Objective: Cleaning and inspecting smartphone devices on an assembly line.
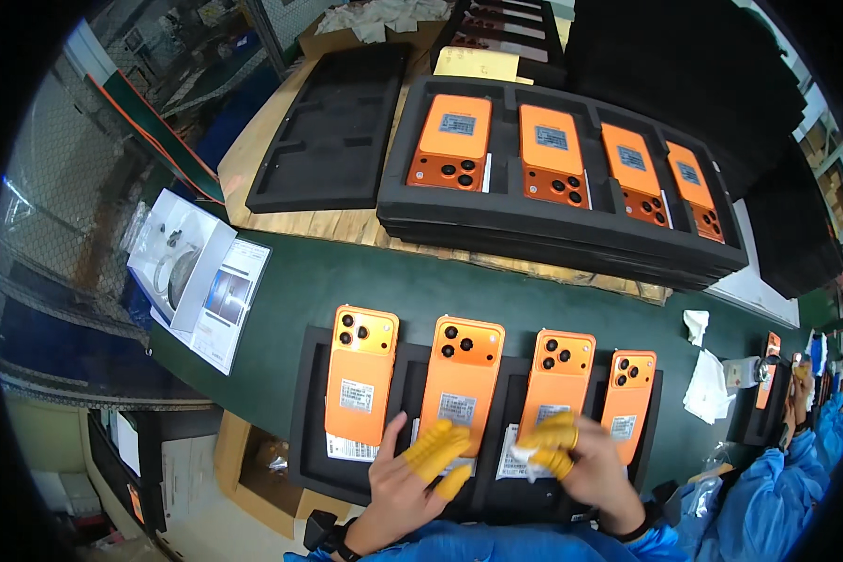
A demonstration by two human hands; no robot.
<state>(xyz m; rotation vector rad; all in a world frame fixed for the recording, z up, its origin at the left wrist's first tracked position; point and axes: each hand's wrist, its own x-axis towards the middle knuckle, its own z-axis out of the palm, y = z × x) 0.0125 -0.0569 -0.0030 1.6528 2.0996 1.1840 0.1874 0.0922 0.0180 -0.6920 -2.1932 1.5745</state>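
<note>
Orange smartphones lie back up in a black foam tray [300, 440] before me, each with a printed label and a camera block at the top. My left hand [410, 482], wearing yellow finger cots, is open, its fingers spread over the lower end of the second phone [466, 365]. Just below the third phone [560, 375], my right hand [590, 468], also in yellow cots, pinches a small white wipe [530, 457]. White label slips show beneath the phones' lower ends. The first phone [361, 351] lies to the left, and the rightmost phone [630, 398] is beside my right hand.
Behind stands a stack of black foam trays [398, 211] bearing more orange phones. An empty foam tray [332, 122] lies left of it. A white box [183, 262] rests at the left table edge, a cardboard box [244, 468] below. White cloths [710, 389] and blue-sleeved co-workers [768, 496] are right.
</note>
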